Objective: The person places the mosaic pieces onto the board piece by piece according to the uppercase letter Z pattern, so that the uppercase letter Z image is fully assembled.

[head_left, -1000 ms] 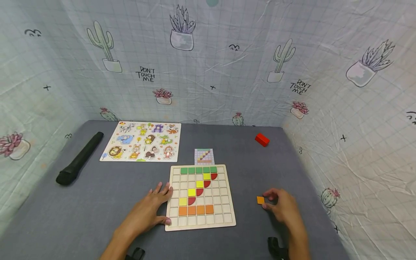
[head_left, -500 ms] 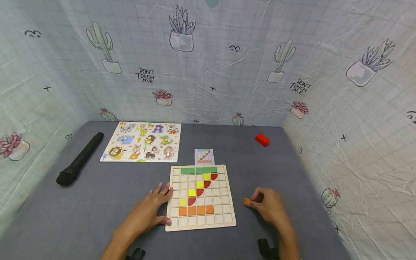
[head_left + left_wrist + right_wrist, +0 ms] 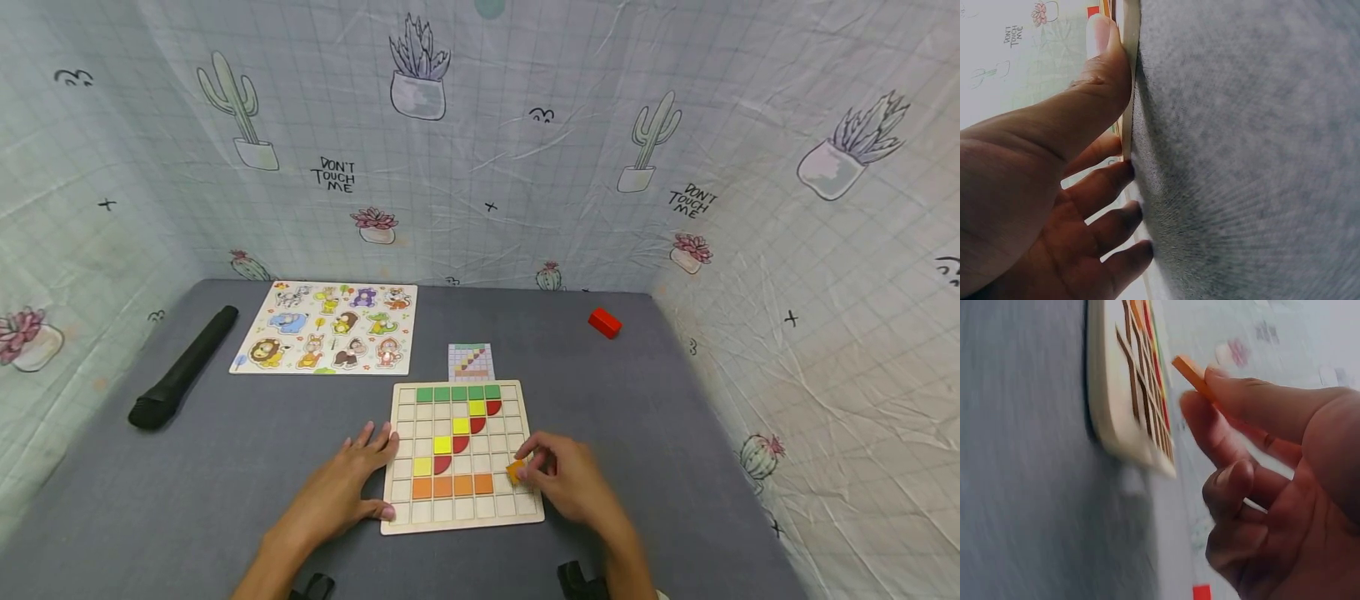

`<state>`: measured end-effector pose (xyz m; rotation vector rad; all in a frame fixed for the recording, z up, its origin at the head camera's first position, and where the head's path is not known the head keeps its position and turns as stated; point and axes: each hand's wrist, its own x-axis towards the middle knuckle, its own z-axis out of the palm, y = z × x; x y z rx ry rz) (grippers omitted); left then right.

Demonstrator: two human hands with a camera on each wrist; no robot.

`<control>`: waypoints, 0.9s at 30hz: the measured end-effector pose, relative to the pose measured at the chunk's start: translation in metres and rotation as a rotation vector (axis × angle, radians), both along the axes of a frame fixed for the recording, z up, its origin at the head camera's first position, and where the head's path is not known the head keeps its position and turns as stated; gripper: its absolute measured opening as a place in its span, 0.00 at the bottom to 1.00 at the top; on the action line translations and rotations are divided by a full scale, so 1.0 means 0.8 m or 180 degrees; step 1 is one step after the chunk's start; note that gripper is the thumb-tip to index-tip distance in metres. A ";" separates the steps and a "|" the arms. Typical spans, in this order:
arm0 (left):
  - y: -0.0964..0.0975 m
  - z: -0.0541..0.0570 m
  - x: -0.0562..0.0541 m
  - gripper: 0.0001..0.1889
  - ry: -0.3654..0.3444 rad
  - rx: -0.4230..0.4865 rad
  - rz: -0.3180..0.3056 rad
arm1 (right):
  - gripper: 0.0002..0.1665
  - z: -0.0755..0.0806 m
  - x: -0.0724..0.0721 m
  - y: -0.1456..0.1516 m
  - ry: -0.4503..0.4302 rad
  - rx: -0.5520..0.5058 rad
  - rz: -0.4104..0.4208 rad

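Observation:
My right hand (image 3: 566, 479) pinches a small orange square tile (image 3: 514, 472) between thumb and fingers, over the right part of a wooden grid board (image 3: 534, 504). The right wrist view shows the same orange tile (image 3: 1194, 377) held on edge above the board (image 3: 1107, 412). My left hand (image 3: 341, 492) rests at the board's left edge, thumb on its lower left corner and fingers spread alongside. In the grid lie a green row (image 3: 459, 392), yellow squares (image 3: 442, 445) and dark red quarter-rounds (image 3: 461, 444) in a diagonal, and an orange row (image 3: 453, 485) near the bottom.
A small pattern card (image 3: 471, 362) lies at the board's far edge. Behind it to the left is an animal puzzle board (image 3: 324, 327), with a black microphone (image 3: 183, 367) further left. A red block (image 3: 604, 322) stands at the back right. A printed cloth (image 3: 480, 150) encloses the table.
My right hand has carried the orange tile leftward from the bare table to above the board, and the tile has tilted. The left hand has stayed in place.

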<state>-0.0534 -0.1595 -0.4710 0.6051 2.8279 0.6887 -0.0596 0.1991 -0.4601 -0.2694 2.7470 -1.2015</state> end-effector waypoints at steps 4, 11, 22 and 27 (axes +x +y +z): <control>0.001 0.000 0.000 0.56 -0.0026 0.0001 0.0023 | 0.09 -0.009 0.001 -0.016 -0.0020 0.0182 0.0063; 0.002 -0.003 0.002 0.56 -0.0146 0.0013 0.0059 | 0.12 -0.019 0.002 -0.026 -0.0178 0.0131 0.0035; 0.006 -0.008 0.003 0.56 -0.0308 -0.0005 0.0147 | 0.10 -0.040 -0.002 -0.015 -0.0251 -0.0213 0.0099; 0.006 -0.011 0.006 0.56 -0.0372 0.0021 0.0153 | 0.10 -0.049 0.003 -0.014 -0.0299 -0.0283 0.0063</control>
